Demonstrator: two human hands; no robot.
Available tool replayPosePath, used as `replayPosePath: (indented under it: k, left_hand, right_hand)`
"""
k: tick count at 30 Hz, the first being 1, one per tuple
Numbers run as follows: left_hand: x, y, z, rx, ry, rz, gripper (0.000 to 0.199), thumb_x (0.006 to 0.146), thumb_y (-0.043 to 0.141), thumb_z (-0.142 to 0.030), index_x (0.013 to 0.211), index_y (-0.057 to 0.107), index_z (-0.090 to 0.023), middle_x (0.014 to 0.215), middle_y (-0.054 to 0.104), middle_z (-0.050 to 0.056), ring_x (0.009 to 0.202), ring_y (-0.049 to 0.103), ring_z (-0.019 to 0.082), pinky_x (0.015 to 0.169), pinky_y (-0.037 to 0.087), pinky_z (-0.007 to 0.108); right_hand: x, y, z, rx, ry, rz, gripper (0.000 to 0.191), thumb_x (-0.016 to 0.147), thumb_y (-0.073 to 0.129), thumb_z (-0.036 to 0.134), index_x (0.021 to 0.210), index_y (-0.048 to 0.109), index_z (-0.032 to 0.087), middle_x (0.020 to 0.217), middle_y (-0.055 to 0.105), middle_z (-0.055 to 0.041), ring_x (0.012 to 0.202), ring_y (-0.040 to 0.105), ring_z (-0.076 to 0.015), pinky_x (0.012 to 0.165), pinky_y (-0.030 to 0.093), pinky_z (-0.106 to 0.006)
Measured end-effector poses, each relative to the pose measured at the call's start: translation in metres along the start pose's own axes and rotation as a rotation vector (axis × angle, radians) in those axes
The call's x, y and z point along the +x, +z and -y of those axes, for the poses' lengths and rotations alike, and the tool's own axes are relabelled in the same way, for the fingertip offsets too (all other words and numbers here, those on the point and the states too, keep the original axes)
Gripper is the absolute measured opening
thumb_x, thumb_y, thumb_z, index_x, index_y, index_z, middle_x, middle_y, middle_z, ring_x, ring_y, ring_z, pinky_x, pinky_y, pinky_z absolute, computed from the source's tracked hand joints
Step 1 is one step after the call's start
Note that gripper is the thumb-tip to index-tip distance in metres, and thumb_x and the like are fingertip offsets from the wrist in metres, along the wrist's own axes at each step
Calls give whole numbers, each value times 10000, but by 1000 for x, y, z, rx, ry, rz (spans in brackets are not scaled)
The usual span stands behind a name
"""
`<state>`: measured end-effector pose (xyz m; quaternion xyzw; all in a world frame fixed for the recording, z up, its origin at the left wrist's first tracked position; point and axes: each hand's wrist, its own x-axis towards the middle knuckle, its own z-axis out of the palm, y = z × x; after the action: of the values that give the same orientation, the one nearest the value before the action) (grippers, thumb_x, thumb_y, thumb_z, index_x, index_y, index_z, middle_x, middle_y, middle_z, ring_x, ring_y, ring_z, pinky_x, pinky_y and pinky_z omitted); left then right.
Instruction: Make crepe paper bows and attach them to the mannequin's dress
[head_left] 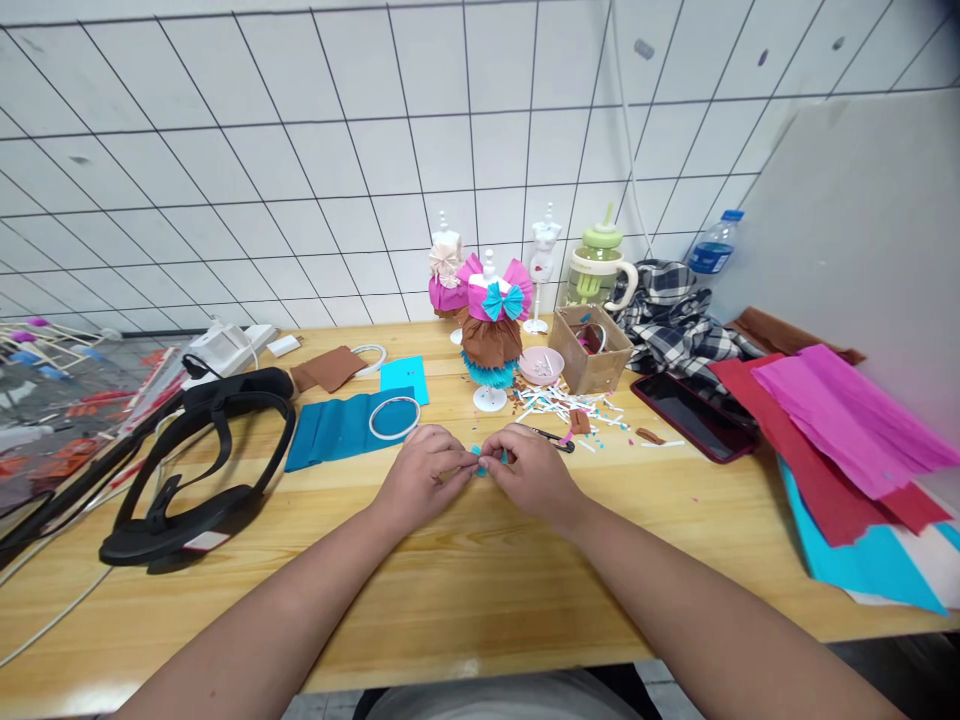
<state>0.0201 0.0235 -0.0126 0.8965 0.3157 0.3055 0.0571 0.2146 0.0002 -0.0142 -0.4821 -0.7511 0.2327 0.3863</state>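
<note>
My left hand (pixel 421 478) and my right hand (pixel 534 472) meet over the middle of the table, thumbs and fingertips pinched together. Between them is a small piece of teal crepe paper (pixel 481 470), mostly covered by the fingers. Just beyond stands a mini dress form (pixel 491 340) in a pink, brown and teal paper dress with a teal bow on the chest. Left of my left hand, a roll of white tape (pixel 394 418) lies partly on a folded teal crepe strip (pixel 330 432). Close to my right hand are black tweezers or scissors (pixel 553 438), their kind unclear.
Behind stand another dressed form (pixel 446 270) and a bare one (pixel 544 265). White paper sticks (pixel 566 404) lie by a pink dish (pixel 541 366) and cardboard box (pixel 589 350). A black headset strap (pixel 202 500) lies left; a phone (pixel 694 415) and crepe sheets (pixel 855 430) right.
</note>
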Motion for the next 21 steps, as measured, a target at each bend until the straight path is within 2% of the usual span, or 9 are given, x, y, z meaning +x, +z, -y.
replayPosePath:
  k: [4, 9, 12, 14, 15, 17, 19, 21]
  left_hand:
    - [1, 0, -3, -18, 3, 3, 115, 858, 618, -252, 899, 725, -244, 787, 702, 29, 780, 580, 170, 752, 422, 344]
    - [1, -2, -1, -24, -28, 25, 138, 870, 608, -273, 911, 740, -265, 791, 710, 24, 778, 588, 170, 764, 413, 353]
    - [0, -3, 3, -27, -94, 31, 149, 859, 629, -306, 950, 737, -259, 803, 711, 26, 789, 602, 172, 779, 414, 350]
    - [0, -3, 5, -37, -154, 19, 168, 855, 634, -322, 965, 732, -241, 818, 717, 33, 790, 610, 172, 784, 418, 344]
    - [0, -3, 6, -41, -184, 16, 169, 858, 629, -323, 958, 732, -234, 826, 720, 36, 791, 614, 172, 788, 419, 343]
    - [1, -3, 6, -47, -231, 18, 165, 867, 612, -319, 931, 734, -228, 836, 728, 37, 793, 620, 173, 792, 419, 341]
    - [1, -2, 6, -58, -261, 26, 168, 874, 598, -318, 916, 733, -227, 844, 733, 35, 802, 625, 177, 799, 417, 340]
    - [2, -1, 6, -71, -277, 31, 176, 879, 587, -321, 913, 731, -225, 851, 735, 35, 810, 629, 180, 811, 415, 342]
  right_hand:
    - [-2, 1, -1, -51, -40, 59, 51, 864, 547, 160, 841, 579, 192, 821, 595, -21, 790, 532, -169, 709, 406, -290]
    - [-3, -2, 6, -101, -95, 26, 126, 908, 448, 168, 853, 559, 182, 857, 594, -53, 822, 523, -190, 750, 409, -316]
    - [0, -5, 1, 11, -14, -26, 149, 915, 472, 231, 861, 603, 187, 869, 636, -48, 824, 565, -182, 732, 432, -299]
    - [2, -7, -8, 111, 73, -29, 186, 918, 488, 280, 999, 638, 205, 972, 682, -46, 876, 609, -177, 750, 457, -289]
    - [2, -8, -13, 144, 106, -8, 257, 921, 484, 287, 1135, 612, 224, 1053, 689, -45, 925, 623, -177, 779, 467, -293]
    - [3, -8, -22, 133, 126, 50, 474, 924, 471, 256, 1395, 418, 265, 1186, 668, -41, 1052, 611, -186, 873, 459, -323]
    - [3, -5, -27, 21, 111, 80, 651, 909, 472, 196, 1502, 210, 263, 1227, 654, -49, 1153, 559, -210, 953, 417, -370]
    - [4, 1, -29, -132, 102, 68, 741, 882, 504, 167, 1522, 138, 238, 1209, 661, -66, 1178, 523, -248, 974, 385, -411]
